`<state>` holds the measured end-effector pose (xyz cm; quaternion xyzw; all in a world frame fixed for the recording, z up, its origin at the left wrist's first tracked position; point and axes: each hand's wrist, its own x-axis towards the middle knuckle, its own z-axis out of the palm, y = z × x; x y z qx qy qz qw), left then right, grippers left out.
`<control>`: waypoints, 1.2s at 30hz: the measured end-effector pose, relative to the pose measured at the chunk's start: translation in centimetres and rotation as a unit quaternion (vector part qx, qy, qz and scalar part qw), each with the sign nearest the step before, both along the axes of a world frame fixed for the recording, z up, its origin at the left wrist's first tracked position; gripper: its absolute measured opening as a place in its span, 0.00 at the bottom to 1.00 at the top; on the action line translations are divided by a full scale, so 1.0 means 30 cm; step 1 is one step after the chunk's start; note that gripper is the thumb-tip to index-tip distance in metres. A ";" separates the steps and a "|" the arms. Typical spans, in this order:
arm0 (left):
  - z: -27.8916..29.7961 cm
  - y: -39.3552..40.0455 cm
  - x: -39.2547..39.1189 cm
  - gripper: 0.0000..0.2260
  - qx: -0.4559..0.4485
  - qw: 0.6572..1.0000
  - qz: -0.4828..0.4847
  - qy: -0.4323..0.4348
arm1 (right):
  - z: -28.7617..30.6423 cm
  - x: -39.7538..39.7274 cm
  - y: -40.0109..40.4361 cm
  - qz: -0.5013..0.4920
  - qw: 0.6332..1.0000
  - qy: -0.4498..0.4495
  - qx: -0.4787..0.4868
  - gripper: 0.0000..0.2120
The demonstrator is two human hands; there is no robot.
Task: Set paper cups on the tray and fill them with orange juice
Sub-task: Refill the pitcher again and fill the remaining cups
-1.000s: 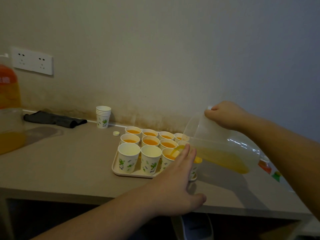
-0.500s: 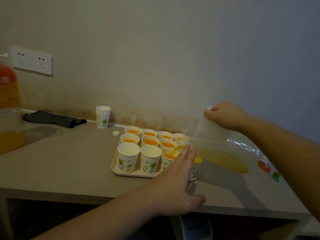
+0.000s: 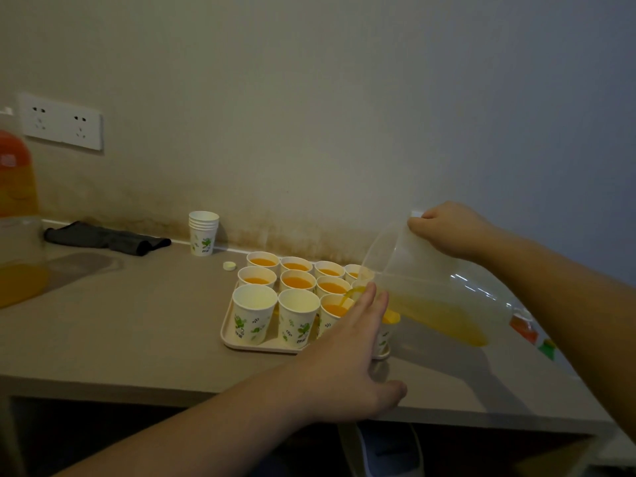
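Note:
A beige tray (image 3: 230,340) on the grey counter holds several white paper cups with green leaf print. The back rows are filled with orange juice (image 3: 298,282). Two front cups (image 3: 254,312) (image 3: 298,317) are empty. My right hand (image 3: 447,232) grips the handle of a clear plastic pitcher (image 3: 430,290), tilted left, and a thin stream of juice runs from its spout into the third front cup (image 3: 333,309). My left hand (image 3: 347,359) is flat and open at the tray's front right, fingers together beside that cup, hiding part of the tray.
A stack of spare paper cups (image 3: 203,232) stands by the wall, a small white cap (image 3: 229,266) beside the tray. A dark cloth (image 3: 106,237) lies at the back left. A large juice bottle (image 3: 17,218) fills the left edge. The counter's front edge is near my left wrist.
Almost nothing has moved. Both hands hold their places while the pitcher keeps pouring into the same front cup.

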<state>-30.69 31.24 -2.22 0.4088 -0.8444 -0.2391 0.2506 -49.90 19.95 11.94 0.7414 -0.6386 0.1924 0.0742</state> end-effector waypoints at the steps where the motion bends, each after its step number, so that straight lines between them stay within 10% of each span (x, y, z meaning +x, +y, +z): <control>1: 0.005 -0.004 0.001 0.52 -0.007 1.000 0.002 0.001 | 0.001 -0.005 0.000 0.000 1.000 -0.016 -0.001 0.19; 16: 0.126 -0.036 0.036 0.50 -0.072 0.997 0.029 -0.001 | 0.046 -0.012 0.025 0.008 0.967 -0.255 -0.014 0.09; 36: 0.033 0.023 0.128 0.51 -0.030 0.998 0.041 0.036 | 0.039 0.146 0.015 0.050 0.991 -0.121 0.021 0.16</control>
